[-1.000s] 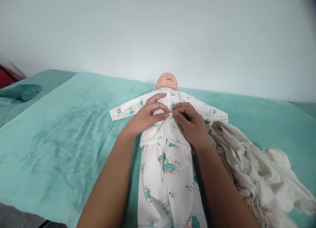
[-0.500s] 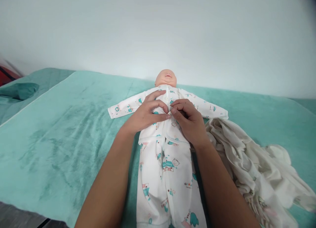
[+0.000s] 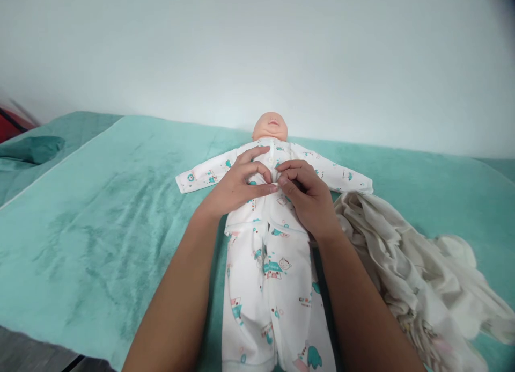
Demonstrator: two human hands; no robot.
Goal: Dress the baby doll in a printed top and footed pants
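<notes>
A baby doll (image 3: 270, 126) lies on its back, wearing a white printed baby jacket (image 3: 209, 170) and matching pants (image 3: 249, 286). The jacket's sleeves are spread to both sides. My left hand (image 3: 243, 181) pinches the jacket's front edge between thumb and index finger, the other fingers resting on the chest. Close against it, my right hand (image 3: 303, 192) grips the opposite edge at the front opening with thumb and curled fingers. A small round button (image 3: 271, 160) shows above the fingertips. Whatever lies right between the fingertips is hidden.
A teal cloth (image 3: 100, 243) covers the table under the doll. To the right of my right forearm lies a crumpled pile of off-white cloth (image 3: 418, 270). A pale wall (image 3: 257, 50) rises behind the table. Something red (image 3: 12, 126) shows at the far left edge.
Both hands stay at the same spot on the jacket front, with only tiny finger shifts. The view has moved very slightly; the doll and cloth lie as before.
</notes>
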